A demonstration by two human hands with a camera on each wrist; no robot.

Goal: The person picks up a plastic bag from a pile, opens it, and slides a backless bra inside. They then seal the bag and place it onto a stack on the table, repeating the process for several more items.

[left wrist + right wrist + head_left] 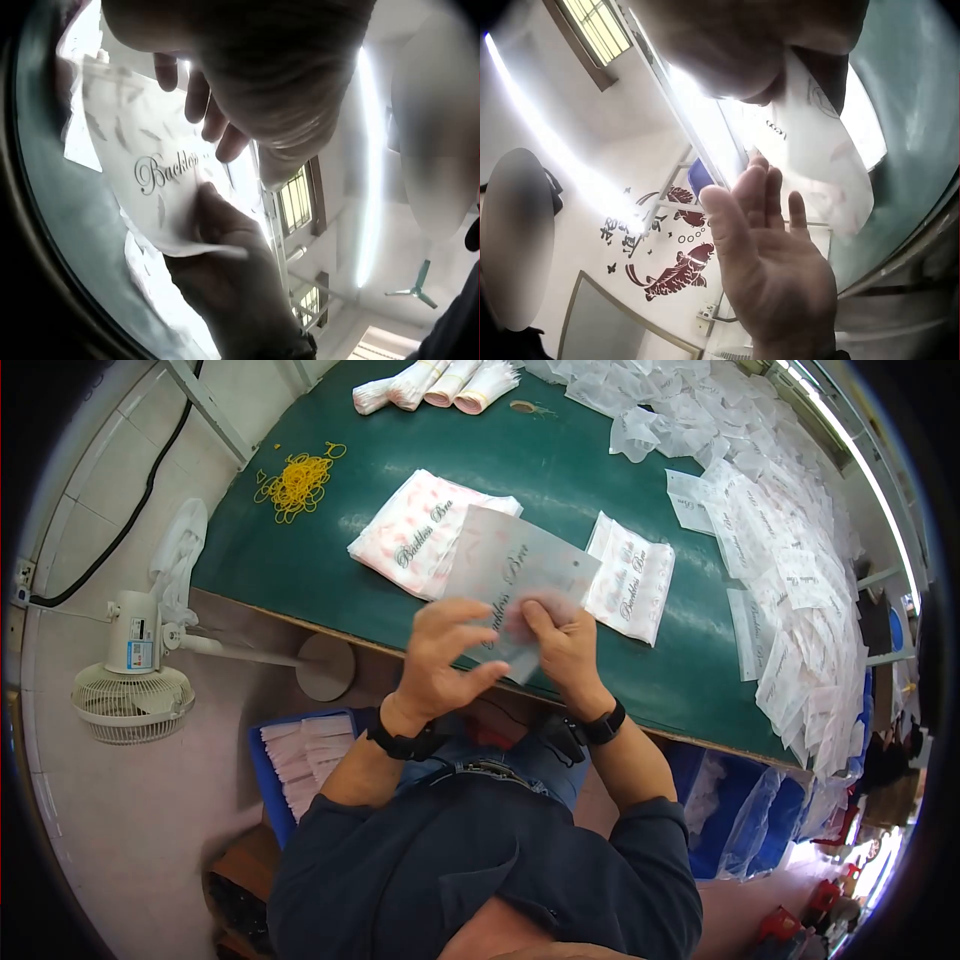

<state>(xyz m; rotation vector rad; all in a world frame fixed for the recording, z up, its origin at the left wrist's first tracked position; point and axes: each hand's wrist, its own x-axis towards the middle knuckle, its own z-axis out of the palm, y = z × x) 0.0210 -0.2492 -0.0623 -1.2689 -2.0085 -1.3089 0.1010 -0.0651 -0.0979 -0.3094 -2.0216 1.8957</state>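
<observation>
A frosted plastic bag (508, 550) printed "Backless Bra" is raised above the green table. My right hand (565, 648) pinches it near its lower edge, the thumb lying over the print side. To its left, my left hand (447, 658) has its fingers spread and bent a little, close to the bag's left edge. The right wrist view shows the left hand (784, 277) with its palm turned up and nothing in it. Behind the raised bag lies a stack of pink-patterned bags (415, 535). A smaller stack (630, 578) lies to its right.
Yellow rubber bands (298, 485) sit in a heap at the table's left. Rolled, banded bundles (440, 382) lie at the back. Loose bags (775, 540) cover the right side. A white fan (133, 695) stands left, with a blue crate (268, 770) below the table edge.
</observation>
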